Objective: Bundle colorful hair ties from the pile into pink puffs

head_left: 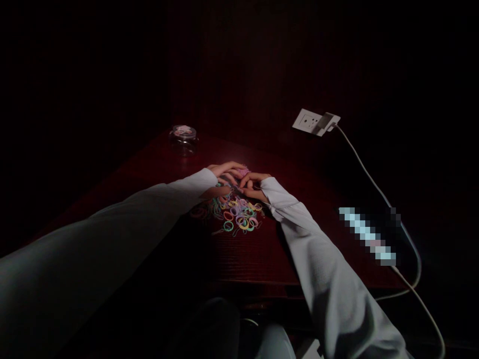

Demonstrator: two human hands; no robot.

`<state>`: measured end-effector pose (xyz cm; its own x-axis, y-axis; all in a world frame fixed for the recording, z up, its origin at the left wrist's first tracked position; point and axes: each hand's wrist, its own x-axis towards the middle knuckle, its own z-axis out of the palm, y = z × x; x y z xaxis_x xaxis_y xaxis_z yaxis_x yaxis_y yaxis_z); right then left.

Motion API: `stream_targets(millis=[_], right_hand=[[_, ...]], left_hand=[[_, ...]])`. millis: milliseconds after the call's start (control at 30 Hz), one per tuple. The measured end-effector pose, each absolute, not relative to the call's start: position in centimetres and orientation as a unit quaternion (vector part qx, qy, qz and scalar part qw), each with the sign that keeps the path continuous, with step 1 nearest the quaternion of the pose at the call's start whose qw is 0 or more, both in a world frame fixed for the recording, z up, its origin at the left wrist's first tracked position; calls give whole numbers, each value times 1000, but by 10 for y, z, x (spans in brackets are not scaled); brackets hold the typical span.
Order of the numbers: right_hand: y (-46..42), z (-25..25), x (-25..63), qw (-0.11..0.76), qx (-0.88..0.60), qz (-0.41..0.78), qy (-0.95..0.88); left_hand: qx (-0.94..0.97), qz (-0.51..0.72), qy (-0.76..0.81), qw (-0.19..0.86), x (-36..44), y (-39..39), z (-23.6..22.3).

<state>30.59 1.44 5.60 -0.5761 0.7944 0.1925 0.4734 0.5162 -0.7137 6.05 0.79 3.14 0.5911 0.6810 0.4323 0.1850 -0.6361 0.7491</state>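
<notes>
A loose heap of small coloured rings with thin string loops lies on the dark red table. My left hand reaches over the far side of the heap, its fingers stretched out and its thumb apart and low by the rings. Beside its fingertips is a pink bunched item, too small to name. My right hand comes in from the right edge of the heap, with fingers bent and the thumb and index tips close together. Whatever lies between those tips is hidden in the dim light.
A clear lidded jar stands on the table at the back left. A wall socket with a plugged-in charger is at the right, its white cable hanging down. A blurred-out, bright patch lies at the right. The surroundings are very dark.
</notes>
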Motion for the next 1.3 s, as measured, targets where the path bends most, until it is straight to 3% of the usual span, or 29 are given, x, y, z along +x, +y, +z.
stream_targets(millis=[200, 533, 767, 1033, 1300], right_hand=[[13, 66, 309, 280, -387, 306, -824], [7, 67, 302, 291, -367, 332, -819], [14, 68, 311, 328, -429, 265, -799], [30, 49, 320, 218, -519, 174, -808], [16, 51, 308, 192, -443, 288, -827]], left_hand=[[816, 413, 295, 275, 68, 12, 33], [860, 385, 295, 160, 64, 16, 33], [855, 406, 300, 121, 61, 23, 32], [839, 399, 368, 41, 65, 44, 16], [849, 368, 379, 24, 65, 42, 16]])
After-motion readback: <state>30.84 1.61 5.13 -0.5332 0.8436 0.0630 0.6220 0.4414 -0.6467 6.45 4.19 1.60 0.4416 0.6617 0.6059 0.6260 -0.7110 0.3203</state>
